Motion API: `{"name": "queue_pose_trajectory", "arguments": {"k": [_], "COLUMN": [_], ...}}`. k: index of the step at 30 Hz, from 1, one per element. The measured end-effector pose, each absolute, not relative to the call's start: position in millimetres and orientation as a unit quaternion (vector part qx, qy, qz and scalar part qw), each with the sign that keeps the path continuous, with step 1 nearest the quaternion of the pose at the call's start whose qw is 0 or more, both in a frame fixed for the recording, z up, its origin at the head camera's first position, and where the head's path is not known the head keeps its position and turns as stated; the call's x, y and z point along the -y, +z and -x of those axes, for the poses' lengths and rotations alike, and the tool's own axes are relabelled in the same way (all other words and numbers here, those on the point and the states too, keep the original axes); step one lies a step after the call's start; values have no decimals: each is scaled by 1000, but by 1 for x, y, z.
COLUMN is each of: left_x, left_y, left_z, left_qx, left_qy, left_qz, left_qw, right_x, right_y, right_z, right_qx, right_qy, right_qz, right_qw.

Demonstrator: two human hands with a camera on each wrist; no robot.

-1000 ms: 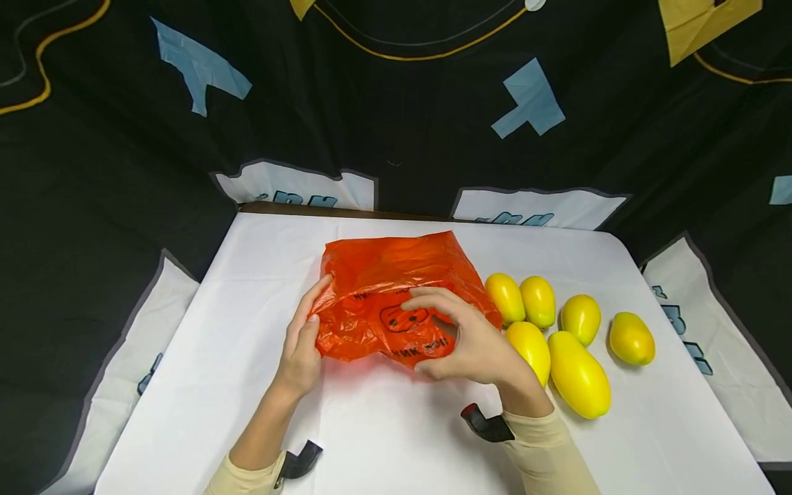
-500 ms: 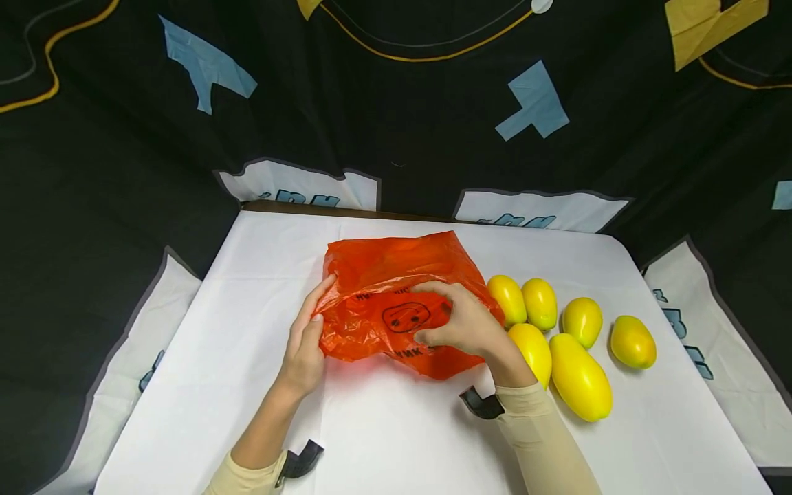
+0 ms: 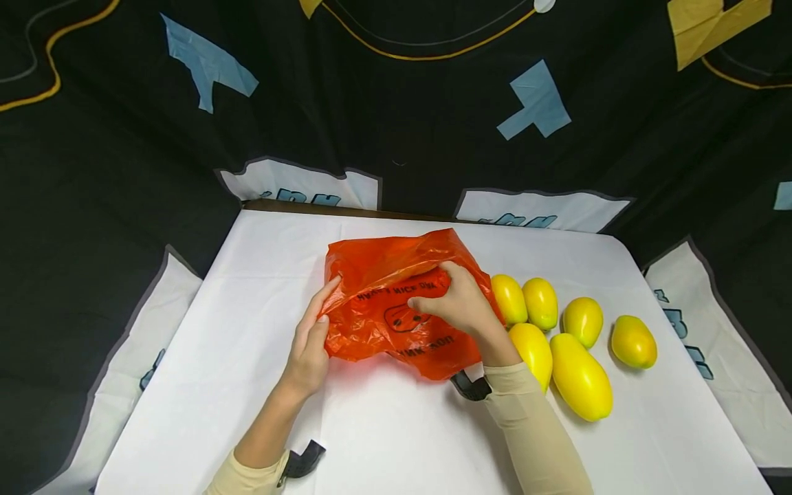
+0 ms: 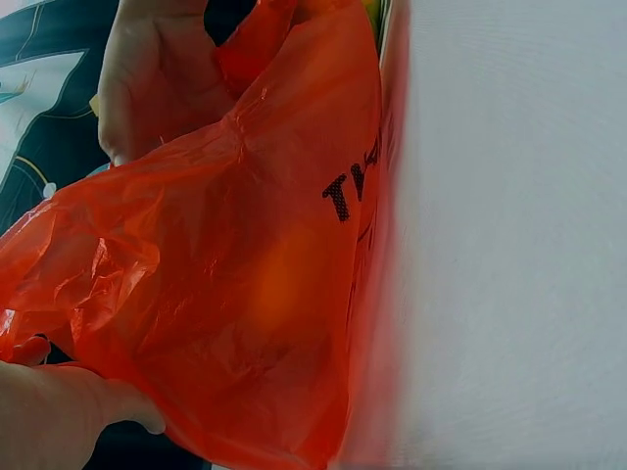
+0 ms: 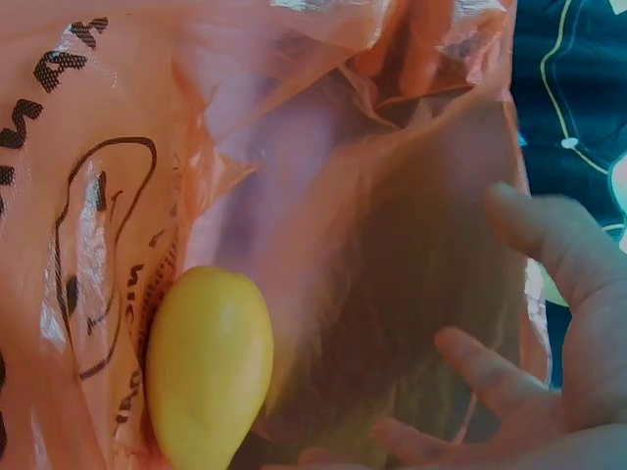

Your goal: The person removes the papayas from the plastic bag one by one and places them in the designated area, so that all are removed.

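A thin red plastic bag [image 3: 365, 330] with black print lies mid-table, its upper layer lifted. At its left edge my left hand [image 3: 307, 357] pinches the plastic between thumb and fingers; the left wrist view shows the thumb [image 4: 122, 403] against the film. My right hand [image 3: 464, 306] is at the bag's opening, fingers spread. In the right wrist view a yellow mango [image 5: 211, 362] lies inside the bag, and the right hand's fingers [image 5: 495, 372] are apart from it. Through the red film in the left wrist view, a yellowish patch shows faintly.
Several yellow mangoes sit right of the bag, among them a large long one [image 3: 580, 377] and a lone one [image 3: 633, 342] farthest right. A white cloth covers the table [image 3: 383, 440]. A dark printed curtain [image 3: 396, 103] hangs behind.
My right hand has moved from the bag's front edge up and away from me, lifting the upper layer so more print shows. The left hand keeps its hold at nearly the same spot.
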State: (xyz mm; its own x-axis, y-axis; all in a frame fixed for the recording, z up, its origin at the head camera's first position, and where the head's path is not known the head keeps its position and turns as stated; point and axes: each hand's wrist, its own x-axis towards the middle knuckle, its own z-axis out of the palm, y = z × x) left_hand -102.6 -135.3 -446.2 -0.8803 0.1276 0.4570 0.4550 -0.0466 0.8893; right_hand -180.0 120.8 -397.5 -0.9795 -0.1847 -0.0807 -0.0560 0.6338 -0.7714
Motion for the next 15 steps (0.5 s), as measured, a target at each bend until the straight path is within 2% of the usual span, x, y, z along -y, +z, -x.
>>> {"name": "queue_pose_trajectory", "arguments": {"k": [8,15], "left_x": [135,134], "left_y": [-447,-444], "left_z": [102,99], "left_qx": [679,680], "left_qy": [-691,-689], "left_qz": [216,221], "left_qw": [117,120], "right_x": [-114,-112], "right_y": [-408,-415], "right_z": [197,208], "right_qx": [-863,-869], "right_qy": [-491,-489], "right_qz": [105,37], "right_qw": [44,60]}}
